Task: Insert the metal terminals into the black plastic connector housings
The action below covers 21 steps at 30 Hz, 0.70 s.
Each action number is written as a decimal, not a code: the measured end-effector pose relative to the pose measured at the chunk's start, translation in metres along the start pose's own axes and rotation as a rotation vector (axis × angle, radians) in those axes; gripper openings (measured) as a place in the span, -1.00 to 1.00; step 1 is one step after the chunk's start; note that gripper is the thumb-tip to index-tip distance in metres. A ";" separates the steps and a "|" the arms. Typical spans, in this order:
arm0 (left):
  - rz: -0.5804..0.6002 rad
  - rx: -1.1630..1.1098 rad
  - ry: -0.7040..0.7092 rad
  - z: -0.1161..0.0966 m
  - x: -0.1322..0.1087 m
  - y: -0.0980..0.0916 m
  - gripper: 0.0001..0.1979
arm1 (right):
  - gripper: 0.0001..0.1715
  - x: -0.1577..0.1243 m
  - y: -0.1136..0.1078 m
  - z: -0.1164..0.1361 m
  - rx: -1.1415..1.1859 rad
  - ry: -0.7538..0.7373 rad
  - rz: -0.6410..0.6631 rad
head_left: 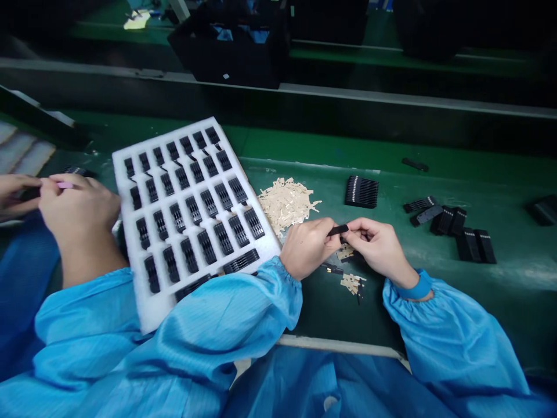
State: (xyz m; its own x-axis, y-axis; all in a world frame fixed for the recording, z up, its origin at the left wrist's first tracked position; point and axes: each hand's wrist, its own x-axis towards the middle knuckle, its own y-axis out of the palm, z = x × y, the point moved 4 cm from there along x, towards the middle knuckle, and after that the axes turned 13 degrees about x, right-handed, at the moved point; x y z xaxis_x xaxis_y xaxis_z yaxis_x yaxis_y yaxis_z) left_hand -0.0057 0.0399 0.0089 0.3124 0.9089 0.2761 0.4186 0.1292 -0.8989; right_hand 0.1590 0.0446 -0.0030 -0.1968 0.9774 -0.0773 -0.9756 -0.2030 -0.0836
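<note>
My left hand (307, 247) and my right hand (378, 244) meet over the green mat, both pinched on a small black part (338, 230) held between their fingertips. Just below the hands lie a few beige strips (351, 283) and another small dark piece (333, 268). A pile of beige strips (285, 200) sits just beyond my left hand. A white foam tray (152, 310) with rows of black parts lies to the left, partly resting on my left sleeve.
A co-worker's hands (73, 215) in blue sleeves work at the far left, holding something pink. A stack of black parts (361, 191) and loose black parts (452, 226) lie to the right. A black bin (230, 49) stands on the conveyor behind.
</note>
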 end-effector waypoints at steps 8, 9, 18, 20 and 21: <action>-0.111 0.179 -0.253 0.019 0.007 -0.032 -0.77 | -0.81 0.008 -0.011 0.006 0.056 -0.013 -0.175; -0.115 0.231 -0.261 0.021 0.007 -0.033 -0.75 | -0.80 0.008 -0.010 0.005 0.056 -0.013 -0.170; 0.149 -0.377 -0.126 0.009 0.007 -0.015 -0.65 | -0.88 0.000 -0.001 0.012 -0.142 -0.148 0.032; 0.227 -0.417 -0.099 0.005 0.007 -0.012 -0.66 | -0.88 0.000 0.000 0.014 -0.190 -0.167 0.078; 0.242 -0.401 -0.097 0.004 0.007 -0.012 -0.71 | -0.88 -0.001 0.000 0.014 -0.208 -0.176 0.088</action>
State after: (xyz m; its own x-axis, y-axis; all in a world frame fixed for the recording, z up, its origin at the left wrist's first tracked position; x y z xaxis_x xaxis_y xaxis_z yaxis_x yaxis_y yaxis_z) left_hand -0.0121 0.0462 0.0200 0.3685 0.9293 0.0245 0.6459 -0.2369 -0.7258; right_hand 0.1573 0.0448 0.0110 -0.3118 0.9468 0.0793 -0.9166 -0.2778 -0.2876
